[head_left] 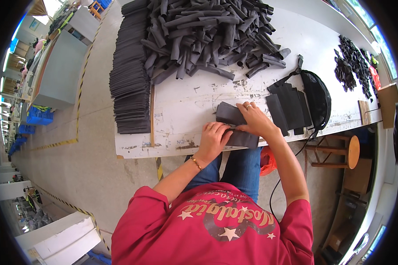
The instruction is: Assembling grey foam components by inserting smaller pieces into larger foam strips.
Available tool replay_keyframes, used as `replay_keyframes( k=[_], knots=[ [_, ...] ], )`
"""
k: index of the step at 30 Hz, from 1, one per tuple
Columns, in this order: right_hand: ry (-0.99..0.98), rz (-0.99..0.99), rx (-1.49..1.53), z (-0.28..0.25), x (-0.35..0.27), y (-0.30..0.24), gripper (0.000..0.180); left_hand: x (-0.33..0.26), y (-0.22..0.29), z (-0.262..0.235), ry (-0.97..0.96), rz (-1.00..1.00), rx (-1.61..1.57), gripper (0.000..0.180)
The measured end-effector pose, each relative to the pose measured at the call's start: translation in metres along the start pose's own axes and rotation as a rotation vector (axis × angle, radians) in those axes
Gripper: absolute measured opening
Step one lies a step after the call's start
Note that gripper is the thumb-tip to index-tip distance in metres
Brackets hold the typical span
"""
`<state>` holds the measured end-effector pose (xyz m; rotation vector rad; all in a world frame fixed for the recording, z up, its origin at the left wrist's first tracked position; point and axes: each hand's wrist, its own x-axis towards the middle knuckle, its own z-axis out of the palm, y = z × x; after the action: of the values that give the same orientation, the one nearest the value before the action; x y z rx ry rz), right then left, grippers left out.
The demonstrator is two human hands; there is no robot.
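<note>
Head view looks down on a person in a red printed shirt and blue jeans seated at a long white worn surface (181, 110). Both hands work on a flat dark grey fabric piece (234, 126) lying at the near edge of the surface, its lower part reaching the edge. The left hand (213, 138) presses flat on the piece's near left part, fingers (225, 134) stretched and close together on the cloth. The right hand (253, 118) lies over the piece's upper right part, fingers (242, 107) bent down onto the fabric; whether they pinch it cannot be told. Just right of that hand lies a small stack of flat dark grey fabric pieces (289, 107), and beside it a black rounded pouch-like bag (318, 99). At the surface's left side stands a long row of stacked dark grey pieces (130, 70); beyond it spreads a big heap of rolled dark grey fabric tubes (208, 33). A round wooden stool (351, 151) stands to the right, below the surface.
</note>
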<state>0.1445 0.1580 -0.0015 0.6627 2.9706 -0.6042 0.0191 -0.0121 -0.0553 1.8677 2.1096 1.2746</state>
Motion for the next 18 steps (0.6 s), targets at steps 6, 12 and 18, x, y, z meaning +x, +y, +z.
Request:
replay_keyframes(
  k=[6, 12, 18],
  knots=[
    [-0.061, 0.044, 0.066, -0.002, 0.001, 0.004, 0.082, 0.001, -0.001, 0.002, -0.112, 0.008, 0.049, 0.019],
    [0.071, 0.025, -0.032, 0.007, 0.002, -0.002, 0.075, -0.001, -0.003, 0.007, -0.069, 0.053, 0.143, 0.022],
    [0.083, -0.044, -0.048, 0.025, -0.001, 0.005, 0.068, 0.000, 0.002, 0.002, -0.088, -0.051, 0.048, 0.021]
  ],
)
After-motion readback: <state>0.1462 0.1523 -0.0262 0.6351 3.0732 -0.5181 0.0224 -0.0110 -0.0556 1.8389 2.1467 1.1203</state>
